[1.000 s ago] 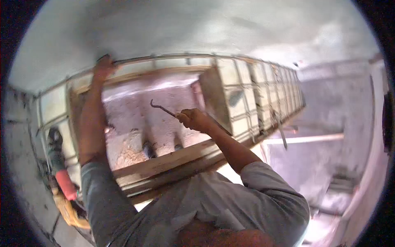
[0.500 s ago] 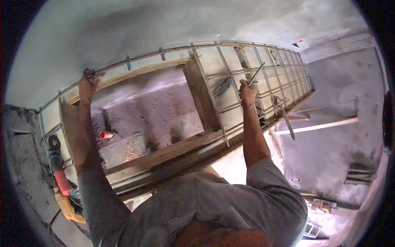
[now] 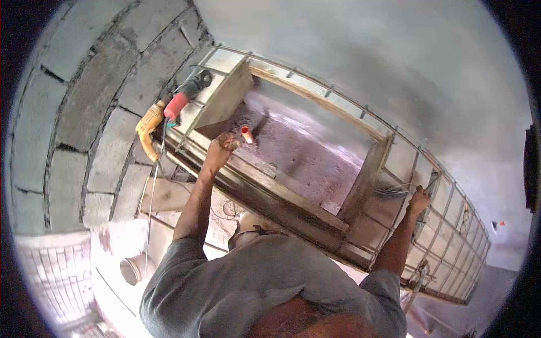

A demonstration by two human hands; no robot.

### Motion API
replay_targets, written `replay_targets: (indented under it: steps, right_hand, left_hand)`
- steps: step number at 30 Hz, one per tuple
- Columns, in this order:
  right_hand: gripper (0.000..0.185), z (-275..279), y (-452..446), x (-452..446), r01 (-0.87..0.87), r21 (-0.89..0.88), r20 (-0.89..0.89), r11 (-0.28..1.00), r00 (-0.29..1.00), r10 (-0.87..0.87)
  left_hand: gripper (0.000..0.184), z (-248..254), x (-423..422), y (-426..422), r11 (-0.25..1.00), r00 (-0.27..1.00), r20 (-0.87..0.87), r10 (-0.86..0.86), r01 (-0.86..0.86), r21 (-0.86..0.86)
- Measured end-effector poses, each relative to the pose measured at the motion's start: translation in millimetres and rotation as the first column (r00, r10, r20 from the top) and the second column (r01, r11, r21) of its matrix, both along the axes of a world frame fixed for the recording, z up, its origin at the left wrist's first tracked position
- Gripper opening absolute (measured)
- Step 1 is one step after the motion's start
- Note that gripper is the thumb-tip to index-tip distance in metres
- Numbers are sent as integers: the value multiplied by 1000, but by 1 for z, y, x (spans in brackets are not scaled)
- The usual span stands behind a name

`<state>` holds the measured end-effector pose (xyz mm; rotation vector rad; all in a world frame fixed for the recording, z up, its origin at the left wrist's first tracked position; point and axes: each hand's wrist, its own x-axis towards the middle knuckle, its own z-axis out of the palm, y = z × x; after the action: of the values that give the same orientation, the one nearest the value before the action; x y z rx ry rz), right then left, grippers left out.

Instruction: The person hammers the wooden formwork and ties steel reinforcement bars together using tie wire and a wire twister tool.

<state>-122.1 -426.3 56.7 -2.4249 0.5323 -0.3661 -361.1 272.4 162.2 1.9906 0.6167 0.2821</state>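
Grey thin metal wires (image 3: 390, 192), bundled at centre right of the frame, seem light and springy, best pinched mid-length, and whether the nearby right hand (image 3: 418, 200) or the left hand (image 3: 224, 147) grips anything, I cannot tell.

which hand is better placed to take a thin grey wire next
Probably the right hand: it is beside the thin grey metal wire bundle, while the left hand is at the opposite end of the wooden-framed rectangular opening, near the short orange pipe.

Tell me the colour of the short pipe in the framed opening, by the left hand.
Orange: the short pipe shows best in the head view.
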Motion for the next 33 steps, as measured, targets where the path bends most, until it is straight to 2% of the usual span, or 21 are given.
replay_targets:
  steps: [2,4,5,8,10,11,12,15,17,18,19,21,22,24,26,27,29,30,31,32,33]
  right_hand:
    - [31,-3,-7,8,-144,-231,72,962,984,165]
    - [39,74,50,-15,-43,-181,196,983,977,79]
    - [39,85,55,-16,-53,-181,203,982,975,90]
    - [38,109,65,-3,-190,-221,265,957,932,246]
    - [33,122,63,7,-193,-361,451,912,820,352]
    - [33,130,65,8,-202,-359,457,911,814,360]
    - [32,140,66,10,-159,-397,472,904,809,350]
    - [32,173,79,10,-105,-440,473,892,817,329]
    - [32,205,107,-9,-308,-168,440,936,826,351]
    - [30,190,102,1,-403,-262,524,877,703,480]
    - [26,179,106,-5,-467,-263,365,844,762,536]
    - [21,170,144,-32,-624,99,201,775,776,598]
    - [18,171,179,-53,-636,439,212,635,760,615]
    - [16,188,236,-95,-713,443,107,544,644,757]
    - [17,214,286,-131,-815,337,192,471,550,813]
    - [17,213,294,-131,-817,339,194,466,545,816]
    - [20,201,306,-133,-885,213,240,414,458,856]
    - [22,184,310,-132,-917,169,391,361,398,830]
    - [22,172,312,-135,-921,167,391,351,389,834]
    - [23,161,311,-142,-831,439,214,342,466,858]
    - [23,154,310,-148,-659,666,17,351,483,876]
  left_hand:
    - [37,-8,-21,5,999,998,-57,26,-28,-31]
    - [37,-31,-33,10,997,999,-15,37,-38,-69]
    - [37,-36,-38,9,994,999,18,35,-33,-108]
    - [30,38,-25,-45,992,997,74,38,-29,-125]
    - [28,43,-18,-57,997,994,92,-65,69,-43]
    - [27,34,-11,-58,991,988,85,-132,129,34]
    - [35,21,-2,-63,987,983,101,-154,157,-19]
    - [36,67,9,-109,970,973,81,-216,224,-95]
    - [37,75,18,-136,955,950,105,-293,297,-15]
    - [39,71,24,-152,941,925,171,-338,329,82]
    - [42,67,31,-170,918,892,231,-388,352,182]
    - [50,77,41,-212,884,858,253,-447,467,-22]
    - [47,94,40,-230,862,847,202,-492,507,-25]
    - [45,98,40,-258,844,837,151,-525,535,-31]
    - [31,73,40,-275,834,779,402,-480,548,-67]
    - [31,61,38,-270,837,782,401,-477,544,-65]
    - [18,43,32,-258,889,873,190,-450,458,-2]
    - [18,38,28,-253,892,875,191,-444,452,0]
    - [14,36,25,-247,936,920,287,-267,319,-150]
    - [12,36,21,-242,932,934,352,-69,186,-310]
    - [12,36,18,-238,934,934,353,-57,175,-312]
